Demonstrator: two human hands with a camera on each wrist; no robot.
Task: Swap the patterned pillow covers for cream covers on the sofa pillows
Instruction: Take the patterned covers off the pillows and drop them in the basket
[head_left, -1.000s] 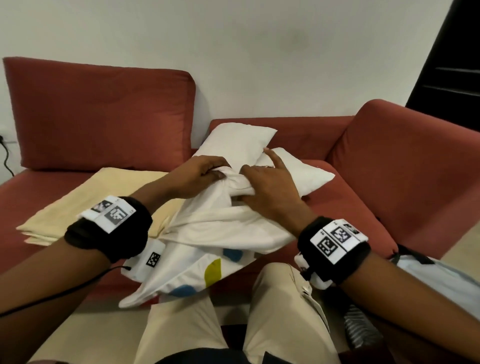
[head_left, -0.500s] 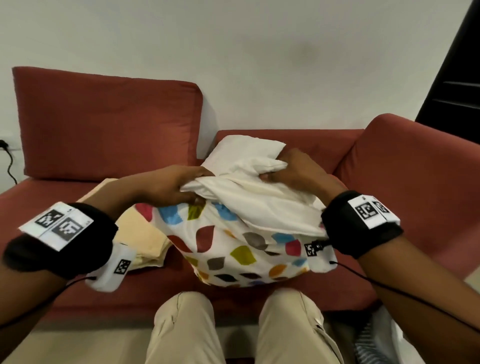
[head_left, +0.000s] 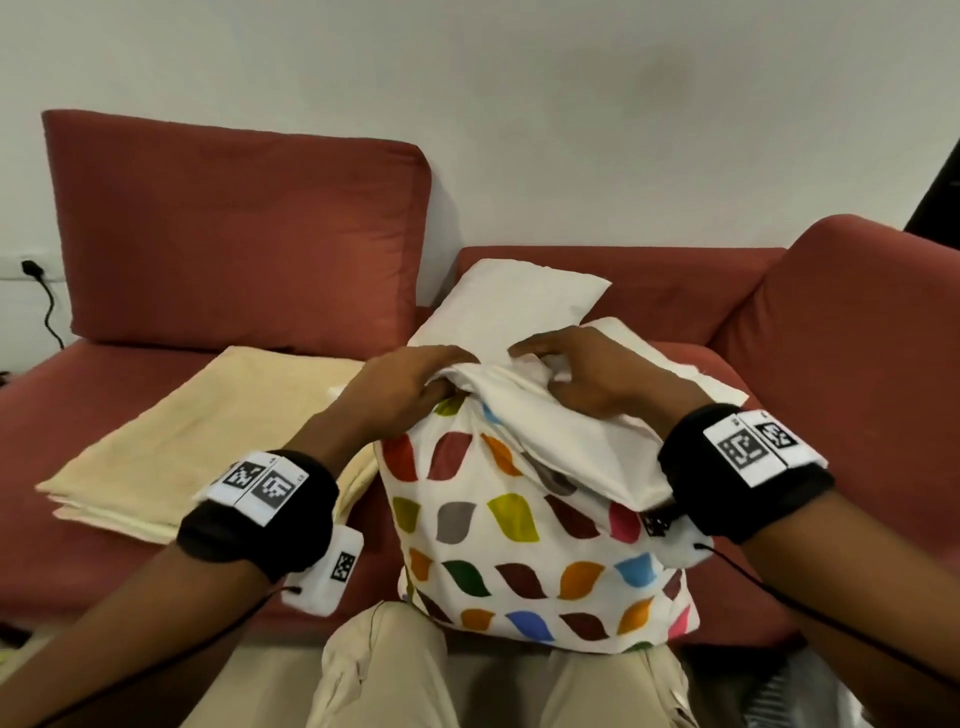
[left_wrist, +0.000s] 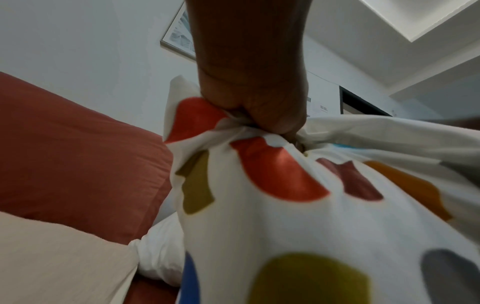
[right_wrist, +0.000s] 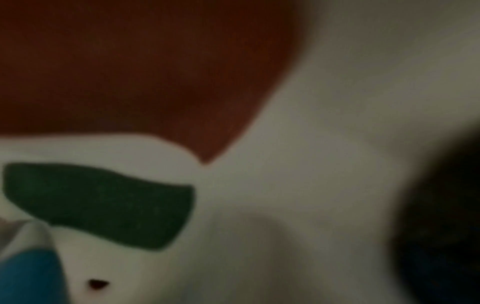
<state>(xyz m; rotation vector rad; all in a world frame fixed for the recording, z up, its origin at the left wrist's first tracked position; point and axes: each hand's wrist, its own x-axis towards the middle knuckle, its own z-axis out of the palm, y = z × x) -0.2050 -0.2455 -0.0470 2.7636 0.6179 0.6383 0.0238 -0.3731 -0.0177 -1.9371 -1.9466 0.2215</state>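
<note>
A pillow in a white cover printed with coloured leaf shapes, the patterned cover (head_left: 524, 535), stands on my knees against the sofa's front edge. Its open top is folded back, showing the white inner side (head_left: 561, 436). My left hand (head_left: 415, 384) grips the bunched top edge of the patterned cover (left_wrist: 275, 185), fingers curled round the fabric. My right hand (head_left: 587, 379) holds the same edge from the right, fingers curled into the white fold. A bare white pillow (head_left: 509, 306) leans behind them. Folded cream covers (head_left: 208, 441) lie on the seat to the left. The right wrist view shows only blurred patterned fabric (right_wrist: 98, 203).
The red sofa has a large back cushion (head_left: 234, 234) at the left and a padded armrest (head_left: 857, 332) at the right. A black cable and plug (head_left: 36, 291) hang on the wall at far left. My knees in beige trousers (head_left: 384, 670) sit below the pillow.
The patterned pillow has been lifted upright onto my knees, its printed side turned toward me. Both hands have shifted to the gathered top edge, the right hand curling into the fold.
</note>
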